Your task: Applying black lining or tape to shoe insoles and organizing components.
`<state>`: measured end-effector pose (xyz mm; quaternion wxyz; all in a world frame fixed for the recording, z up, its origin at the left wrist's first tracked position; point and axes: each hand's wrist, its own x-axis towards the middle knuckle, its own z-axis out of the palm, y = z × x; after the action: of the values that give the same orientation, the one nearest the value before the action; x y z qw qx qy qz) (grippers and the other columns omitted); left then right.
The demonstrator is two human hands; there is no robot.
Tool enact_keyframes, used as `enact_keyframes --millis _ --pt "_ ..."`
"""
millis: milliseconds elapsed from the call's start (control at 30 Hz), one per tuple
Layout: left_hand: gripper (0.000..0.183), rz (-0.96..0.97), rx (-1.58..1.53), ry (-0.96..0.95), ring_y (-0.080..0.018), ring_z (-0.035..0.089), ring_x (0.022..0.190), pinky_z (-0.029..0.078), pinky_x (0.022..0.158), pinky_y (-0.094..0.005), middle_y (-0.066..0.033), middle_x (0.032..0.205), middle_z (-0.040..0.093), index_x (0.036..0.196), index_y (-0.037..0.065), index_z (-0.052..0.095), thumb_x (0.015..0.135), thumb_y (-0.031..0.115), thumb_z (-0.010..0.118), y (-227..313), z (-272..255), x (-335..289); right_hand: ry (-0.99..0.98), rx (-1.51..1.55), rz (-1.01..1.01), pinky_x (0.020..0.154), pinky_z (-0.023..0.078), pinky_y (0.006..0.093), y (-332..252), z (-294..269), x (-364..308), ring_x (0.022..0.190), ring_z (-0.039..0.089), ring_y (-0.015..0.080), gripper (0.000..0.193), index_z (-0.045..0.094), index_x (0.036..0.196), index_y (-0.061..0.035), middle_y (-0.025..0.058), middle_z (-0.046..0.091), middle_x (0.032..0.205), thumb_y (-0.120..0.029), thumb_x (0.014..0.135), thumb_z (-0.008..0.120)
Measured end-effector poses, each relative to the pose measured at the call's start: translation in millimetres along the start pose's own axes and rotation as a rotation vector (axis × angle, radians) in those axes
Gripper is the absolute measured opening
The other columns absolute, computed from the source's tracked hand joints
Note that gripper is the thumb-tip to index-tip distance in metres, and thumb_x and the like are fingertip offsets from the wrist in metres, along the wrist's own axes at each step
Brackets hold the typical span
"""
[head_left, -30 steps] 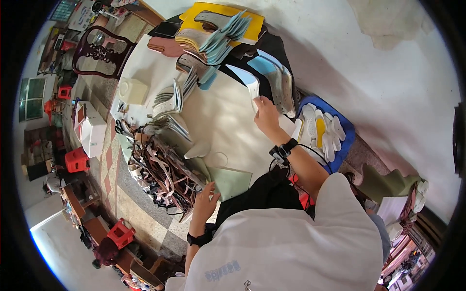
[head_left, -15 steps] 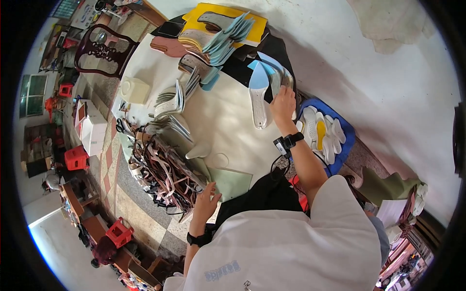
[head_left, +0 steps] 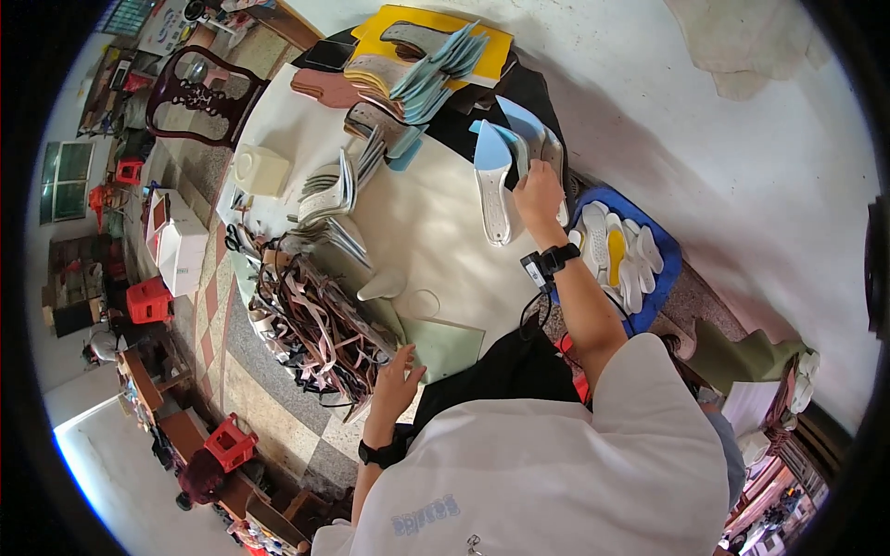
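Note:
My right hand (head_left: 540, 196) is at a small group of insoles with pale blue toes and white heel ends. Its fingers are bent and closed on an insole (head_left: 526, 139) of that group; the fingertips are partly hidden. Just left of it, another blue-and-white insole (head_left: 492, 190) lies with its toe pointing away from me. Down at the near table edge, my left hand (head_left: 394, 385) has its fingers apart and holds nothing. It is beside a pale green sheet (head_left: 443, 347) and a heap of thin brown and pink straps (head_left: 320, 338).
Stacked insoles (head_left: 436, 79) stand at the back by a yellow sheet (head_left: 487, 60). More insole stacks (head_left: 329, 190) and a cream plastic jug (head_left: 260, 171) are on the left of the white table (head_left: 436, 232). A blue crate (head_left: 663, 287) of white soles stands right.
My right hand has shifted slightly down and its fingers have drawn in more at the blue-toed insoles. My left hand stays at the table edge.

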<state>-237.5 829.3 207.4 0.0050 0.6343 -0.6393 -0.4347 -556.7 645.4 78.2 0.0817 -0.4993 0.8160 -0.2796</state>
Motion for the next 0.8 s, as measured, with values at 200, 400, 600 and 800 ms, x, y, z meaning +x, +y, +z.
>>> enact_keyframes --millis 200,400,600,800 --pt "0.042 0.013 0.004 0.016 -0.0359 0.064 0.086 0.050 0.072 -0.0412 -0.0222 0.095 0.064 0.118 0.002 0.051 0.081 0.017 0.065 1 -2 -1 0.059 0.196 -0.029 0.070 0.048 0.0434 16 -15 -3 0.085 0.060 0.0336 0.026 0.054 0.100 -0.0028 0.0155 0.060 0.092 -0.008 0.076 0.059" --pt "0.042 0.024 0.011 -0.005 -0.0352 0.064 0.084 0.050 0.071 -0.0408 -0.0213 0.094 0.064 0.118 0.002 0.051 0.082 0.017 0.065 0 1 4 -0.065 0.257 0.026 0.070 0.047 0.0456 12 -30 -5 0.083 0.058 0.0376 0.029 0.047 0.105 -0.0018 0.0185 0.058 0.091 -0.008 0.079 0.057" --pt "0.042 0.096 -0.017 -0.031 -0.0340 0.065 0.084 0.050 0.072 -0.0393 -0.0197 0.094 0.065 0.119 0.003 0.051 0.082 0.016 0.065 10 1 13 0.038 0.259 -0.195 0.071 0.047 0.0433 -15 -30 -22 0.086 0.056 0.0349 0.030 0.045 0.107 0.0016 0.0190 0.057 0.090 -0.001 0.079 0.056" --pt "0.042 0.052 -0.231 -0.174 -0.0179 0.064 0.089 0.050 0.077 -0.0293 -0.0129 0.100 0.066 0.123 0.002 0.051 0.085 0.013 0.064 34 -5 42 -0.001 0.341 -0.343 0.077 0.043 0.0441 -23 -32 -35 0.090 0.054 0.0358 0.026 0.048 0.104 -0.0008 0.0172 0.057 0.093 0.001 0.080 0.055"
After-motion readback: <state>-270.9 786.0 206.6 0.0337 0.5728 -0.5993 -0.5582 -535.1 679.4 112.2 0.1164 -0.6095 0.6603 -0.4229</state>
